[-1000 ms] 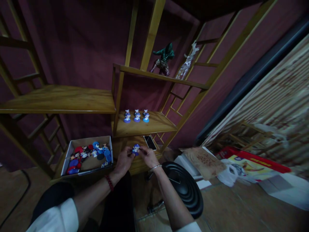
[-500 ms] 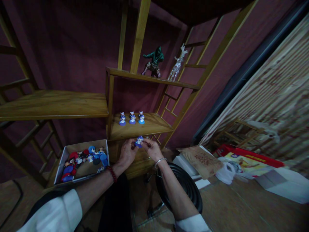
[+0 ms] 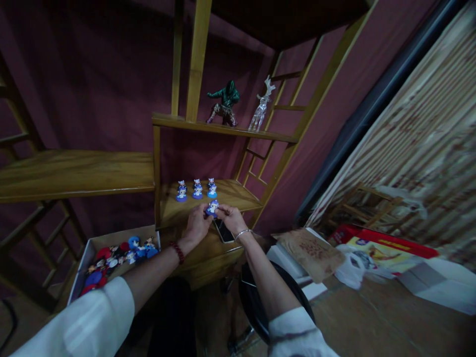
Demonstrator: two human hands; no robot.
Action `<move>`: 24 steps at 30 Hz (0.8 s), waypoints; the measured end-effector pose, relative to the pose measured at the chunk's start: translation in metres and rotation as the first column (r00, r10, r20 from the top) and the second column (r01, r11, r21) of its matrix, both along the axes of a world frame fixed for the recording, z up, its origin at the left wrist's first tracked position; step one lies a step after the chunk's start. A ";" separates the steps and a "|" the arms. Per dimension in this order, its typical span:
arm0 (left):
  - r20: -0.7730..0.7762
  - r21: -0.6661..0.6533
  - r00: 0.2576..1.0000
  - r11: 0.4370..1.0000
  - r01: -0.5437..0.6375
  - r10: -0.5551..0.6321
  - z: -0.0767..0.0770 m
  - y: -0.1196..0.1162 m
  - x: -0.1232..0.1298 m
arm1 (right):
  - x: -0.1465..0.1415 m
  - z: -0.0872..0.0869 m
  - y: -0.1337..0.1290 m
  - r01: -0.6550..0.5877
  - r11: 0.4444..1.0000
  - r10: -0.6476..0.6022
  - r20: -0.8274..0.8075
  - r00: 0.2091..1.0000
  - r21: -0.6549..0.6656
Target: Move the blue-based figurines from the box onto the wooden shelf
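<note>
Between my two hands, at the front edge of the low wooden shelf [image 3: 174,214], is a small purple-and-white figurine [image 3: 212,207] on a round base. My left hand [image 3: 198,221] grips its left side with closed fingers, and my right hand [image 3: 231,218] pinches it from the right. Behind it on the shelf, several like figurines [image 3: 197,190] stand upright in two short rows, the front ones on purple or blue bases. A dark phone [image 3: 223,231] lies on the surface below, partly covered by my right hand.
A cardboard box [image 3: 84,267] of jumbled figurines sits at lower left. Above are a green hooded statue [image 3: 226,103] and a clear deer figure [image 3: 260,110]. A black stool [image 3: 256,307] is under my right arm; a paper bag [image 3: 310,250] and plastic bag [image 3: 350,267] lie rightward.
Both hands have carried the figurine toward the shelf, and it now appears turned more upright. The view has shifted, bringing the phone into sight under my right hand.
</note>
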State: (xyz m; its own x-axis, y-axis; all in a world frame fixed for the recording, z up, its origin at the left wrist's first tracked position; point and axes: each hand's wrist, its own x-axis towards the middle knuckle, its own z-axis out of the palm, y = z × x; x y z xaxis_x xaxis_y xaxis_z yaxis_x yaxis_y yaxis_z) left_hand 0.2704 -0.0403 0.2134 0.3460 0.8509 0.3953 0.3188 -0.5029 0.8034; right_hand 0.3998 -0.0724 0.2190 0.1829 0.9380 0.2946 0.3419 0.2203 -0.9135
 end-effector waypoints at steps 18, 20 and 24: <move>-0.368 0.200 0.918 0.977 -0.078 0.148 0.012 0.022 0.016 | 0.023 0.000 0.027 0.077 0.997 -0.077 0.262 0.962 0.010; -0.362 0.225 0.920 0.972 -0.068 0.148 0.011 0.024 0.018 | 0.026 -0.002 0.030 0.085 0.996 -0.088 0.290 0.953 0.025; -0.369 0.243 0.918 0.969 -0.053 0.143 0.009 0.030 0.021 | 0.031 -0.005 0.036 0.085 0.996 -0.092 0.320 0.943 0.034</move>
